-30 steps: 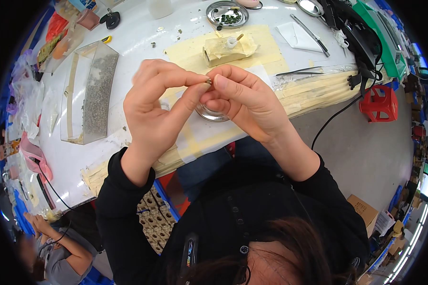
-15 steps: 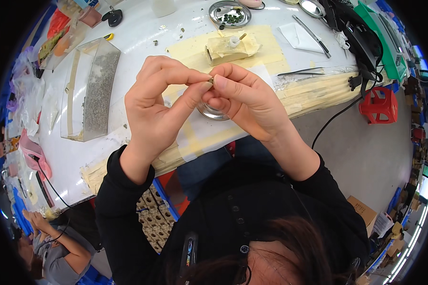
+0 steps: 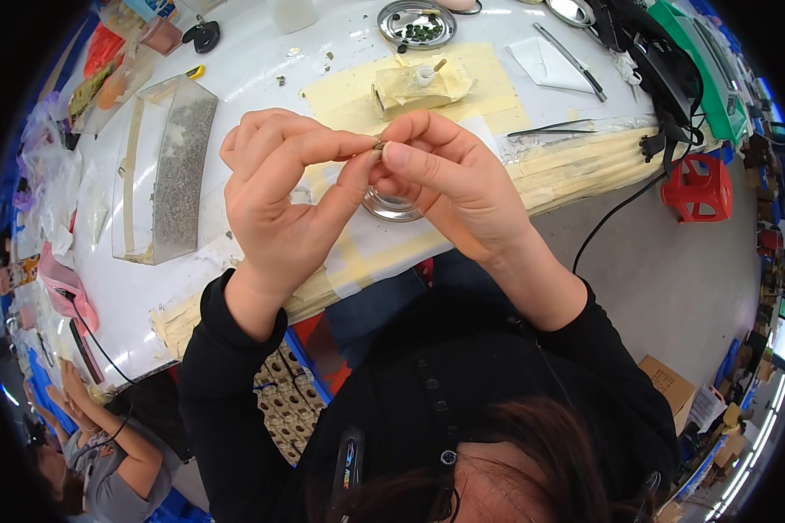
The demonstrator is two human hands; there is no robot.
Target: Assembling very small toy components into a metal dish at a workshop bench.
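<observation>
Over the front edge of the table, my left hand (image 3: 283,187) and my right hand (image 3: 462,187) meet fingertip to fingertip. Between the thumbs and forefingers of both sits a tiny brownish-green piece (image 3: 378,145), too small and too covered to name. Both hands are closed in a pinch on it. Partly hidden below my right fingers is a round metal dish (image 3: 391,209). Beyond my hands stands a block wrapped in yellowish tape (image 3: 397,98), with a small white cup (image 3: 425,76) on top. Farther back, a round metal plate (image 3: 384,33) holds several dark green pieces.
At left stands a clear box (image 3: 139,209) of grey granules. Tweezers (image 3: 549,131) and a dark pen-like tool (image 3: 571,61) lie at right. A black bag (image 3: 672,74), a green tray (image 3: 733,105) and a red stool (image 3: 699,192) are farther right. Another person's hands (image 3: 74,392) show lower left.
My hands have shifted slightly left, still pinching the small piece. My left hand's outer fingers have spread a little. At lower left, the other person's hands have risen.
</observation>
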